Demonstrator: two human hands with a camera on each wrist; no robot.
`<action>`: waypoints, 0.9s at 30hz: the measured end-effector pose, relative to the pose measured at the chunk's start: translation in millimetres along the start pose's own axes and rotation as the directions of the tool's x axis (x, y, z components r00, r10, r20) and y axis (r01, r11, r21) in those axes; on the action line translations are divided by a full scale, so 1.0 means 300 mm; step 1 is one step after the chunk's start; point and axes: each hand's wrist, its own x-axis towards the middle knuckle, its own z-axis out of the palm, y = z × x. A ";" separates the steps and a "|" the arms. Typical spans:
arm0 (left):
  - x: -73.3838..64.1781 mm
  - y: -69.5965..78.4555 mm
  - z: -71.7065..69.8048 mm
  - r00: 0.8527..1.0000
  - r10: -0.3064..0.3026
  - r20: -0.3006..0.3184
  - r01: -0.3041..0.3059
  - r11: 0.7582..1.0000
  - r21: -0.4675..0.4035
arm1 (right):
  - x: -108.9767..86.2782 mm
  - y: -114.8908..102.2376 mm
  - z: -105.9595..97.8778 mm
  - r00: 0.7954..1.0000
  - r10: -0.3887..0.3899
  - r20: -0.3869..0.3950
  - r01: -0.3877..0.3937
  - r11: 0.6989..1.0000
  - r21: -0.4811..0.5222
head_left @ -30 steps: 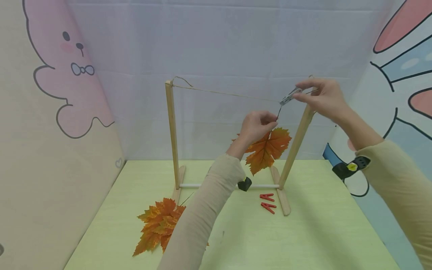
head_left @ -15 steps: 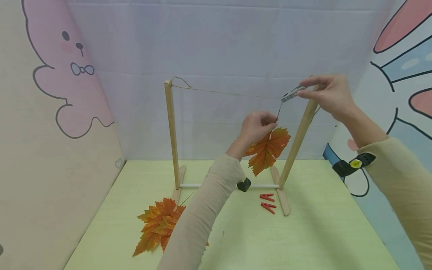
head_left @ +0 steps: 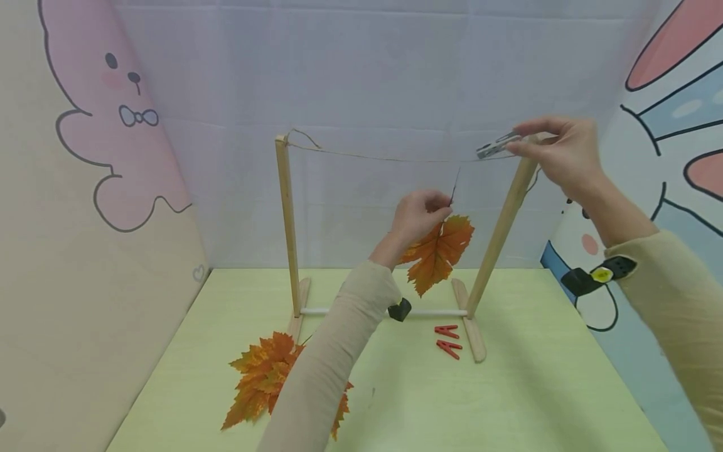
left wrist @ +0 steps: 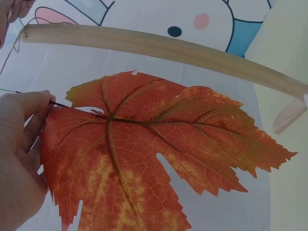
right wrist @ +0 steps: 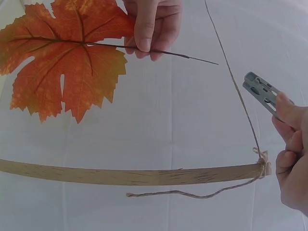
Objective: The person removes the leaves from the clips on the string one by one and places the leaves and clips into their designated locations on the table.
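My left hand (head_left: 419,216) pinches the dark stem of an orange maple leaf (head_left: 440,251) between thumb and fingers. The leaf hangs below the string (head_left: 367,156), and the stem's bare tip points up just under it. In the right wrist view the stem tip (right wrist: 207,61) is apart from the string. My right hand (head_left: 565,150) pinches a grey clothespin (head_left: 497,145) by its handle end, near the top of the right wooden post (head_left: 503,232). In the right wrist view the clothespin (right wrist: 262,94) is off to one side of the string.
Several more orange leaves (head_left: 262,380) lie at the front left, partly hidden by my left sleeve. Two red clothespins (head_left: 448,348) rest on the table by the right foot (head_left: 474,333) of the frame. A white rod (head_left: 435,312) joins the posts low down.
The clothespin in my right hand has moved up and right, away from the stem tip. My left hand has shifted slightly left with the leaf. The string no longer bends at the clothespin.
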 end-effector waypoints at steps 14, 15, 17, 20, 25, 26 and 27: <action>-0.056 -0.076 -0.064 1.000 -0.026 -0.011 0.026 0.999 0.030 | -0.023 0.007 0.002 0.997 -0.042 0.058 0.037 0.996 0.083; -0.060 -0.085 -0.067 0.999 -0.030 -0.012 0.031 0.999 0.030 | -0.025 0.008 0.003 0.997 -0.046 0.057 0.041 0.996 0.085; -0.067 -0.099 -0.076 0.999 -0.036 -0.015 0.037 0.999 0.034 | -0.030 0.009 0.005 0.997 -0.050 0.056 0.046 0.996 0.082; -0.079 -0.118 -0.091 0.999 -0.040 -0.014 0.040 0.998 0.049 | -0.038 0.007 0.010 0.997 -0.060 0.053 0.057 0.996 0.061; -0.104 -0.141 -0.123 0.998 -0.059 -0.018 0.060 0.996 0.063 | -0.058 0.002 0.027 0.994 -0.090 0.063 0.087 0.995 0.046; -0.109 -0.147 -0.129 0.998 -0.062 -0.021 0.063 0.996 0.062 | -0.062 0.001 0.030 0.994 -0.092 0.066 0.090 0.995 0.044; -0.113 -0.152 -0.134 0.998 -0.064 -0.024 0.066 0.996 0.063 | -0.067 0.000 0.033 0.993 -0.095 0.069 0.092 0.995 0.042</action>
